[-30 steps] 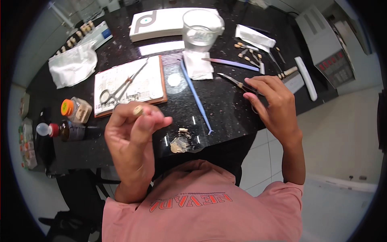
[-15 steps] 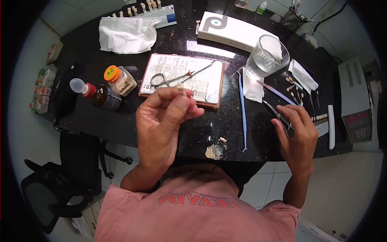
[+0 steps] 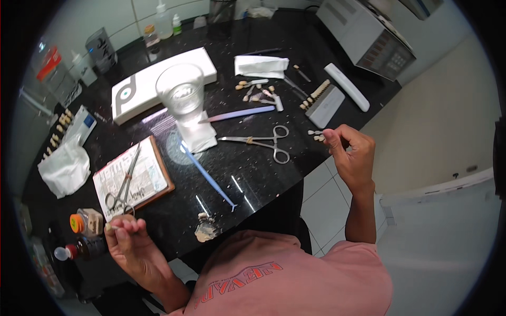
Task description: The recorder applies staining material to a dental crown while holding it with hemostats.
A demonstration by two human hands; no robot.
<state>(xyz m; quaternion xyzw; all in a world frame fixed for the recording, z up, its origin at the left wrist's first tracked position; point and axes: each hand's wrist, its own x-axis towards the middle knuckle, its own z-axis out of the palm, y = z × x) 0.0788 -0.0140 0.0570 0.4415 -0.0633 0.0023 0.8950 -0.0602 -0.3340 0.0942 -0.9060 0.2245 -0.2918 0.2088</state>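
Note:
My left hand [image 3: 136, 252] pinches a small cream tooth-like piece [image 3: 109, 227] between thumb and fingertips, near the hemostat [image 3: 126, 181] lying on an open notebook [image 3: 138, 174]. Over the table's right edge, my right hand [image 3: 354, 154] closes thumb and finger on dental shade tabs [image 3: 317, 135], whose pale tips stick out to the left. A grey shade guide [image 3: 326, 107] with a row of tooth tabs lies just beyond that hand. To its left rests a second hemostat [image 3: 263, 142], with its jaws pointing left.
A glass [image 3: 180, 92] stands on folded tissue [image 3: 197, 138] beside a white box [image 3: 126, 102]. A blue double-ended instrument [image 3: 208, 176] lies before it. Dried paste [image 3: 204, 231] sits at the near edge. Loose shade tabs [image 3: 261, 95] and a grey furnace-like unit [image 3: 363, 39] are farther back.
The view has swung to the right. My right hand has moved off the hemostat to beside the shade guide and now grips shade tabs. My left hand still pinches the tooth-like piece.

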